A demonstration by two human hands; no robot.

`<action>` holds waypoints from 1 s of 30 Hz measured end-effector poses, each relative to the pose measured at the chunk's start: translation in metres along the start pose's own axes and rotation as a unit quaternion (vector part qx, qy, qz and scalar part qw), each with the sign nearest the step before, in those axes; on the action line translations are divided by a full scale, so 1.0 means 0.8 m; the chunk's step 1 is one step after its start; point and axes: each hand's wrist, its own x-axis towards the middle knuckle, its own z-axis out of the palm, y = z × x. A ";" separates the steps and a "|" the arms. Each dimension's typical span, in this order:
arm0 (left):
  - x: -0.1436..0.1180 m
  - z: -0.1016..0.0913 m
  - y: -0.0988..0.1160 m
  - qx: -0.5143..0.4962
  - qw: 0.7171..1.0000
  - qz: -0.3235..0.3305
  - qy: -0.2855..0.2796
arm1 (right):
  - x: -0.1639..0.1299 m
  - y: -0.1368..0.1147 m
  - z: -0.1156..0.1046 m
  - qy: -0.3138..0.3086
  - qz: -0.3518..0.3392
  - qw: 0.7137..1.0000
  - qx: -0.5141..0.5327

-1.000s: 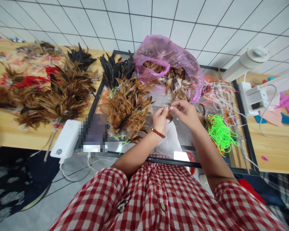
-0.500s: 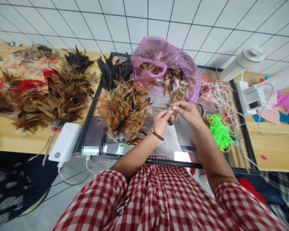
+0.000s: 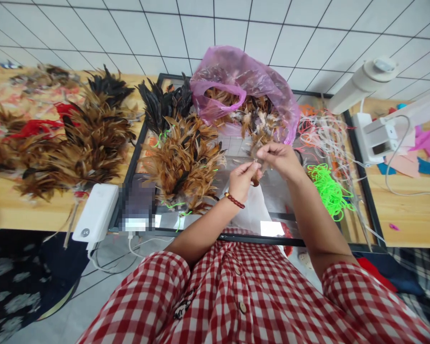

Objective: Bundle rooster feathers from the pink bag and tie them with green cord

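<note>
My left hand [image 3: 241,180], with a beaded bracelet at the wrist, pinches a small brown feather [image 3: 255,181] by its end over the glass-topped table. Close beside it, my right hand [image 3: 277,156] has thumb and forefinger pressed together; what they hold, if anything, is too small to make out. Just behind the hands, more feathers [image 3: 261,122] spill from the mouth of a pink plastic bag [image 3: 229,62]. To the left of my hands lies a big heap of brown feathers [image 3: 186,162], with black feathers [image 3: 165,107] behind it.
Bright green cord [image 3: 328,193] and pale strings [image 3: 326,134] lie at right, near a white cylinder [image 3: 363,83] and a charger [image 3: 372,141]. At left are a white power bank [image 3: 96,212], a cabled phone [image 3: 138,203] and more feather bunches [image 3: 89,148].
My right hand has drawn slightly up and away from my left fingertips, opening a small gap between them. The camera view has shifted slightly.
</note>
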 end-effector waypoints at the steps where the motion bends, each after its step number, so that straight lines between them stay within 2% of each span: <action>1: 0.002 -0.001 0.001 -0.013 1.000 0.010 0.018 | 0.007 -0.001 0.003 0.031 -0.016 0.997 -0.074; 3: 0.007 -0.003 0.003 -0.041 0.998 0.026 0.050 | 0.019 -0.004 0.013 0.048 -0.026 0.970 -0.238; 5: 0.011 -0.004 0.006 -0.066 0.994 0.032 0.076 | 0.028 -0.009 0.028 0.004 -0.009 0.925 -0.381; 7: 0.013 -0.004 0.008 -0.081 0.992 0.032 0.094 | 0.032 -0.011 0.042 -0.037 0.013 0.883 -0.469; 9: 0.014 -0.004 0.009 -0.086 0.991 0.031 0.100 | 0.033 -0.011 0.050 -0.057 0.018 0.860 -0.506; 11: 0.014 -0.004 0.010 -0.088 0.991 0.029 0.099 | 0.030 -0.008 0.051 -0.050 0.001 0.863 -0.502; 15: 0.015 -0.003 0.008 -0.114 0.986 0.032 0.118 | 0.012 -0.007 0.037 0.037 -0.057 0.913 -0.403; 18: 0.016 -0.003 0.005 -0.120 0.983 0.038 0.136 | -0.006 -0.013 0.031 0.050 -0.095 0.939 -0.328; 20: 0.017 -0.002 0.003 -0.120 0.983 0.037 0.134 | -0.014 -0.018 0.033 0.035 -0.111 0.940 -0.321; 26: 0.019 -0.002 0.003 -0.129 0.983 0.023 0.132 | -0.024 -0.028 0.043 0.027 -0.121 0.917 -0.378; 30: 0.019 -0.005 0.000 -0.108 0.985 0.058 0.119 | -0.028 -0.029 0.028 -0.003 -0.130 0.923 -0.363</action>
